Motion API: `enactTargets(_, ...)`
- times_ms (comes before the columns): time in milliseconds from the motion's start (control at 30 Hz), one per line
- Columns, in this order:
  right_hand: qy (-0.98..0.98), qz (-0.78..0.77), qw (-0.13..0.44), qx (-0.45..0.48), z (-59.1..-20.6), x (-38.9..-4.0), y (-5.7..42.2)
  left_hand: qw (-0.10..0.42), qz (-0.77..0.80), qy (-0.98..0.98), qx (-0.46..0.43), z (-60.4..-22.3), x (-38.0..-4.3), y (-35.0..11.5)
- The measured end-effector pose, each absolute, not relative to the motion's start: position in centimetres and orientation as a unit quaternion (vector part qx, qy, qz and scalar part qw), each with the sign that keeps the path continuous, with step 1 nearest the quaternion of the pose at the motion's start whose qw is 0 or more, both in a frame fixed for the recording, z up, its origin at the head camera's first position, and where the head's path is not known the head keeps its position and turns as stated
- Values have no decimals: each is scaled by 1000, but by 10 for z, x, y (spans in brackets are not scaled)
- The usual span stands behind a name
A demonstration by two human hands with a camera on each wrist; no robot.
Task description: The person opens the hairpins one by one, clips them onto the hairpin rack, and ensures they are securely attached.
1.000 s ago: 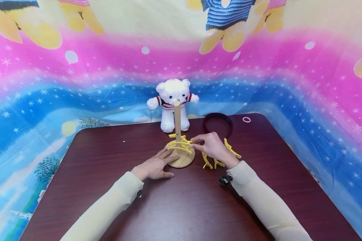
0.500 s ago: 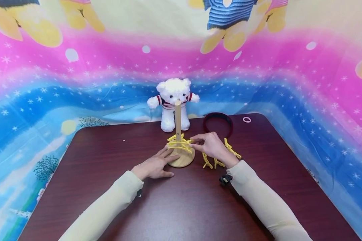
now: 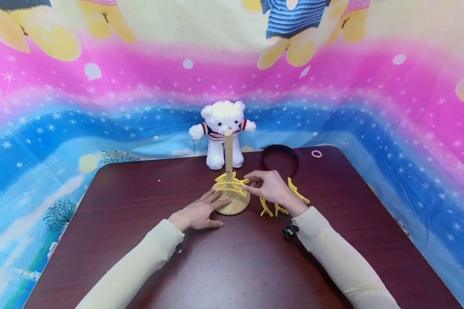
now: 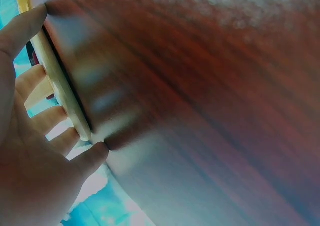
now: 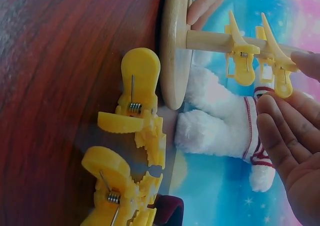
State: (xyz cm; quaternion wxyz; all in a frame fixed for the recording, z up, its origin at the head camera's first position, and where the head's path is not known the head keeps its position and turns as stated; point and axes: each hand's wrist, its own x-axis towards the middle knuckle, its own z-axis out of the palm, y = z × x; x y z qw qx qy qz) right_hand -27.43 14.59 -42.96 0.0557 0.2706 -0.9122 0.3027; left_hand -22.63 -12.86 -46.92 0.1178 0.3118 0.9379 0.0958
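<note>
A wooden stand with a round base (image 3: 232,208) and an upright post (image 3: 228,154) stands mid-table. My left hand (image 3: 197,213) lies beside it with fingers spread, fingertips resting on the base edge; in the left wrist view its fingers line the rim (image 4: 65,95). Two yellow plastic spring hair clips sit around the post: a lower clip (image 5: 243,68) nearer the base and an upper clip (image 5: 272,50) above it. My right hand (image 3: 272,186) has its thumb and index finger at the handles of the upper clip, pinching it from either side.
More yellow clips (image 3: 299,191) lie on the table by my right hand, two large (image 5: 140,68) in the right wrist view. A dark red headband (image 3: 279,148) and a pink ring (image 3: 316,153) are behind. A white teddy bear (image 3: 215,154) stands behind the post.
The upper clip's far end has tilted a little on the post over the last second. My right thumb and index finger have parted slightly; my left hand has stayed put.
</note>
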Motion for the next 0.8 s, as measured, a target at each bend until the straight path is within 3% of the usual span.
enactTargets(800, -906, 351, 19, 234, -426, -263, 175, 119, 103, 936, 315, -467, -225, -129)
